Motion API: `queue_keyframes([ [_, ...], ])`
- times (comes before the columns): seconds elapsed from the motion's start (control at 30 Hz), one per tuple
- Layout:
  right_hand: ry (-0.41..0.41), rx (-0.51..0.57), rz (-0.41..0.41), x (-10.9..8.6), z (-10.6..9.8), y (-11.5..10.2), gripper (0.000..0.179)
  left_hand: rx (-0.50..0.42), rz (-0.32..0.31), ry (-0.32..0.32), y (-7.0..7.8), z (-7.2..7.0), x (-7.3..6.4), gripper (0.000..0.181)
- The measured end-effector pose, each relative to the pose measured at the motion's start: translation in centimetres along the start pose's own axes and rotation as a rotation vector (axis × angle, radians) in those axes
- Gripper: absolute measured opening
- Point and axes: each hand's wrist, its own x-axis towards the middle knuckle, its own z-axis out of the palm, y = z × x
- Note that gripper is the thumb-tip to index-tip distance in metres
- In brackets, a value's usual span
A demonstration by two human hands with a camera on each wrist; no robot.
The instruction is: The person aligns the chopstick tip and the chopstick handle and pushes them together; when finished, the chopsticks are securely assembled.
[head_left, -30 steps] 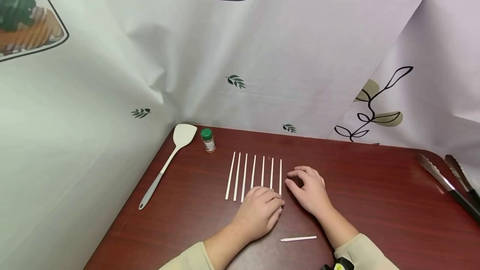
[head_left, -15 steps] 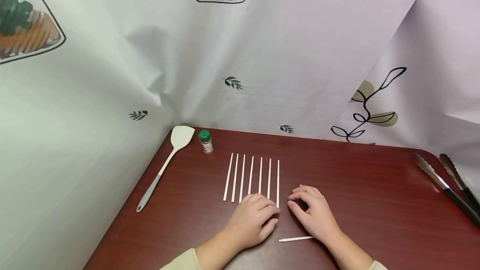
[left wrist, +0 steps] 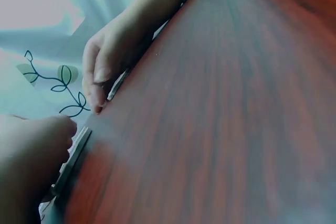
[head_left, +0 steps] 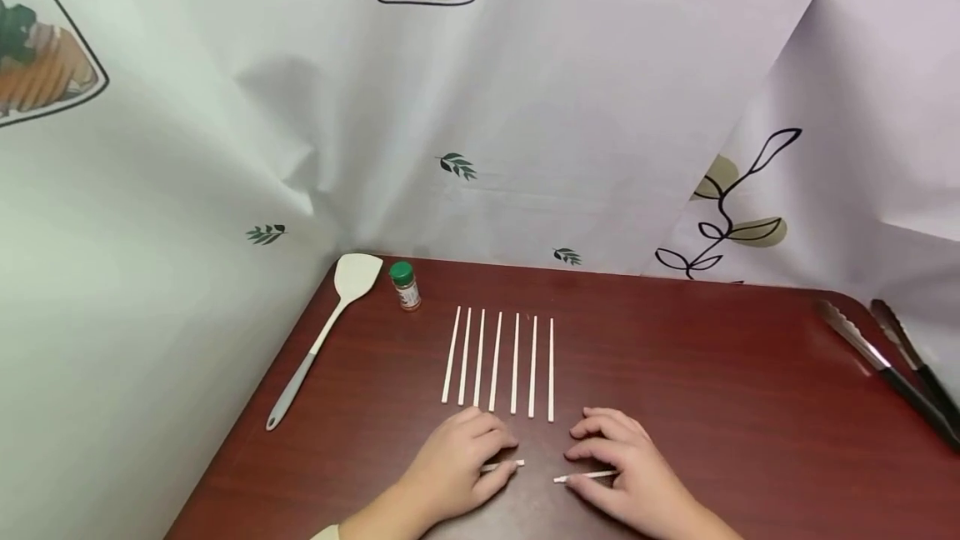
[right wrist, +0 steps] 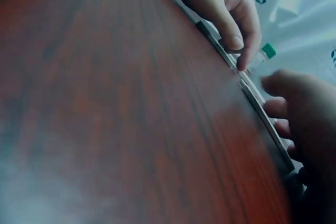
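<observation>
My left hand [head_left: 459,463] rests low over the table at front centre, its thumb and index finger apart around a thin white rod [head_left: 519,463] that is mostly hidden under the palm. To its right, my right hand [head_left: 632,467] lies over a second short white rod [head_left: 561,479] with a narrower stepped end; the thumb lies along it and the fingers are spread from it. The two rod ends face each other across a small gap. In the right wrist view the right hand's rod [right wrist: 265,116] lies close to the table, beside the loosely bent fingers.
Several thin white sticks [head_left: 514,361] lie side by side behind the hands. A white turner with a grey handle [head_left: 327,332] and a green-capped spice jar [head_left: 406,287] stand along the left. Metal tongs with black handles [head_left: 896,377] lie at the right edge. Patterned cloth [head_left: 562,123] hangs behind.
My left hand has slid left and toward me, off the row of sticks, and a rod end now shows by its thumb. My right hand has come toward me onto the short rod.
</observation>
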Motion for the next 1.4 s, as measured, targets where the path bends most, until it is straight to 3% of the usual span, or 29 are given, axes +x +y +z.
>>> queue_keyframes([
  [0.13, -0.038, -0.02, -0.05, -0.4, 0.2, -0.2, 0.029, 0.0, 0.001, -0.038, -0.3, -0.6, -0.6, 0.025],
  [0.3, -0.023, -0.021, -0.082, -0.4, 0.4, -0.1, 0.017, 0.004, 0.014, -0.056, -0.3, -0.7, -0.7, 0.029],
  [0.57, -0.007, 0.027, -0.141, 0.1, 0.4, -0.1, 0.012, 0.013, 0.052, -0.013, -0.3, -0.5, -0.5, 0.01],
  [0.87, 0.017, 0.019, -0.05, 0.1, 0.4, -0.5, 0.021, 0.043, 0.005, -0.03, -0.1, -0.2, -0.5, 0.019],
  [1.1, 0.002, 0.007, -0.185, 0.4, 0.4, -0.3, 0.028, 0.007, 0.005, -0.052, 0.3, 0.0, -0.2, 0.013],
  [1.4, 0.021, 0.068, -0.278, 0.4, 0.9, -0.4, 0.024, -0.11, 0.037, -0.036, 0.8, 0.0, -0.1, 0.01],
])
